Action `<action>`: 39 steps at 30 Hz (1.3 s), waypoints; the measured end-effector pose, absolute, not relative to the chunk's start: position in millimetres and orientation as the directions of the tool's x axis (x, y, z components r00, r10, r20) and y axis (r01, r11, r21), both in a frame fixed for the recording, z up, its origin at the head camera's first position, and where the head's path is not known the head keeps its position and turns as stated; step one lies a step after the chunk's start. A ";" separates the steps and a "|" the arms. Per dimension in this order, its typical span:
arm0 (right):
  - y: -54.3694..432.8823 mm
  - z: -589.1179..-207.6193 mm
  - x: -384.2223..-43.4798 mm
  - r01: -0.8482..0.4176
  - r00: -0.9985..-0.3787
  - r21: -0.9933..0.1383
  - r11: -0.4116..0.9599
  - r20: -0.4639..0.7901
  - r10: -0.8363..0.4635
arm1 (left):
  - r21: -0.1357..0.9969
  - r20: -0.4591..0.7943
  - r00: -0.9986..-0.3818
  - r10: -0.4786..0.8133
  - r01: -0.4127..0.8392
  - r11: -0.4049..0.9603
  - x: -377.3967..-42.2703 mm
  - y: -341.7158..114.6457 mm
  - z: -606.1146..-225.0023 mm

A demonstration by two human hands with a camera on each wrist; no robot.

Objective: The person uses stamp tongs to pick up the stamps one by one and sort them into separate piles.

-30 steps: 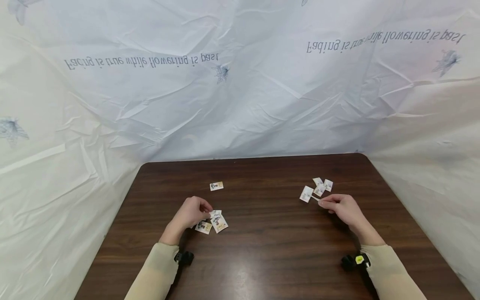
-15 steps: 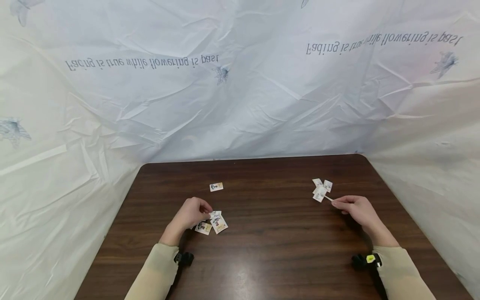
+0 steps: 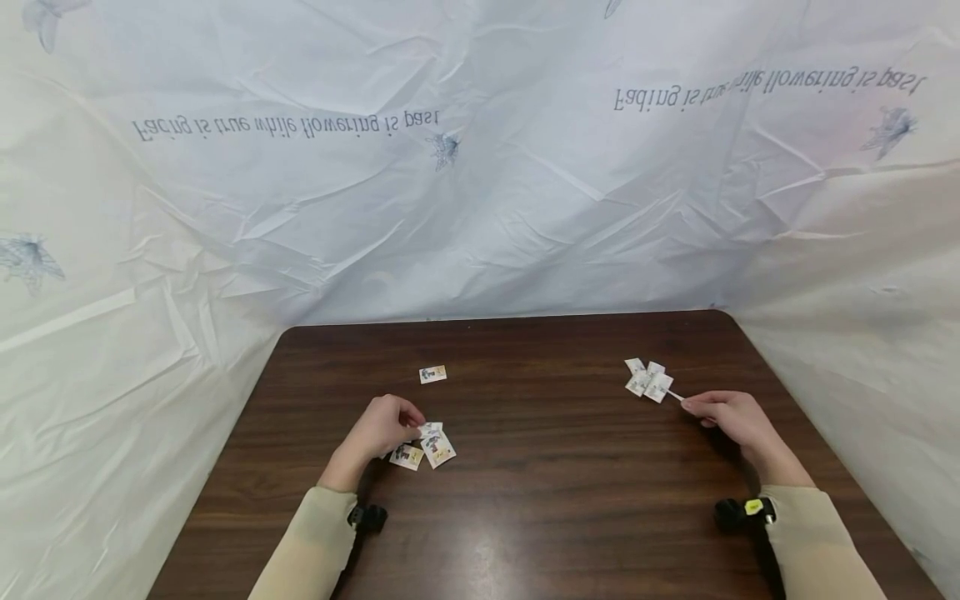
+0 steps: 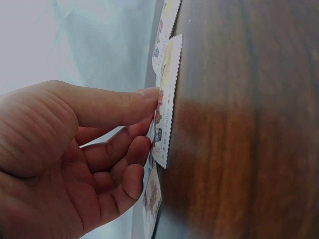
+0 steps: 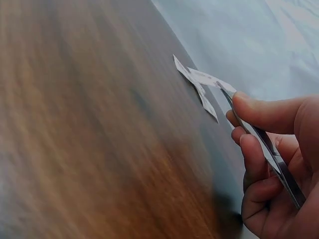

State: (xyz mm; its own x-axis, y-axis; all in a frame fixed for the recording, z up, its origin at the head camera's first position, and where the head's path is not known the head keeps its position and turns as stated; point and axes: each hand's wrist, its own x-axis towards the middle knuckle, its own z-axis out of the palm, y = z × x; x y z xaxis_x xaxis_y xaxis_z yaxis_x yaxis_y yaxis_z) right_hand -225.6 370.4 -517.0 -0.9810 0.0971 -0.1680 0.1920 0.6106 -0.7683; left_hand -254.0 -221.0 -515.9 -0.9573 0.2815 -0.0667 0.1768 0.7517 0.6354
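My left hand [image 3: 386,425] is at a small cluster of paper stamps, thumb and forefinger tips pinched at the edge of a stamp [image 4: 167,107] with a perforated border. A pictured stamp [image 3: 438,447] and another stamp [image 3: 406,456] lie beside it. My right hand [image 3: 733,417] holds metal tweezers [image 5: 266,144] between thumb and fingers. A pale stamp [image 3: 657,387] is at their tips, overlapping the right-hand group in the head view. Two of that group, an upper stamp [image 3: 634,365] and a lower stamp [image 3: 637,382], lie just left of it.
A single stamp [image 3: 432,374] lies farther back on the dark wooden table [image 3: 525,467]. White printed sheeting [image 3: 480,217] hangs behind the table and along both sides. A dark wrist camera [image 3: 367,517] sits at the left sleeve.
My right hand has moved right with the tweezers. The stamp at their tips shifted from the left of the group over it to its right side. My left hand has stayed still.
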 end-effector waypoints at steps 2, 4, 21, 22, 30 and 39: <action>372.3 -516.3 -226.3 0.188 -0.982 -0.775 0.603 -0.169 0.089 | 0.636 -0.066 -0.957 0.282 0.178 0.751 -254.2 -220.8 -515.7; 373.4 -515.6 -227.3 0.184 -0.982 -0.781 0.596 -0.171 0.080 | 0.636 -0.065 -0.957 0.281 0.177 0.751 -254.3 -220.7 -515.8; 372.9 -515.5 -234.0 0.236 -0.967 -0.742 0.628 -0.240 0.080 | 0.636 -0.069 -0.958 0.277 0.172 0.752 -250.7 -222.0 -516.1; 372.5 -515.3 -234.2 0.238 -0.967 -0.739 0.630 -0.241 0.083 | 0.636 -0.068 -0.958 0.278 0.173 0.752 -250.6 -222.1 -516.3; 371.8 -512.8 -233.8 0.245 -0.965 -0.726 0.642 -0.248 0.088 | 0.633 -0.060 -0.958 0.282 0.182 0.753 -251.9 -222.1 -519.3; 375.3 -511.4 -230.0 0.239 -0.966 -0.724 0.647 -0.245 0.082 | 0.636 -0.071 -0.958 0.276 0.170 0.752 -252.4 -220.9 -516.4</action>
